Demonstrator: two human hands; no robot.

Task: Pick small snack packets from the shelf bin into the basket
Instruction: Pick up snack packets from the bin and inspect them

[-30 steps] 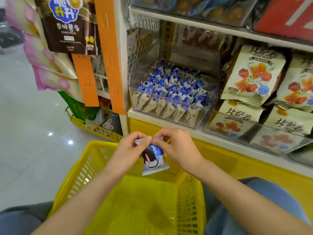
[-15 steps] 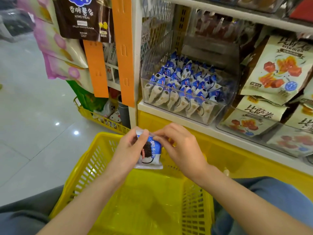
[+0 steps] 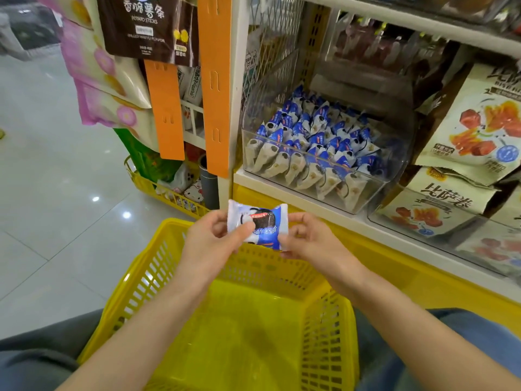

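A yellow plastic basket [image 3: 149, 275] with lattice walls and a smooth solid floor sits nearest, between the person's knees. Over its far rim both hands hold one small packet [image 3: 260, 224]. The left hand [image 3: 208, 244] pinches its left end with thumb and curled fingers [image 3: 244, 231], and the right hand [image 3: 307, 241] pinches the right end. The packet is a glossy blue-and-white pillow wrapper with crimped ends, showing a dark round sandwich biscuit; its print is too blurred to read.

Beyond the basket runs a white shelf [image 3: 296, 203] with a yellow front. On it, up and right of the basket, stands a clear hard-plastic bin [image 3: 392, 176] packed with rows of like packets [image 3: 315, 136]. Further right lie cream pouches [image 3: 468, 128] with orange pictures, marked "比萨卷". Above the basket's far left hang flat orange strips [image 3: 215, 80] and a brown bag [image 3: 143, 26] reading "香脆薯条 POTATO STICKS".
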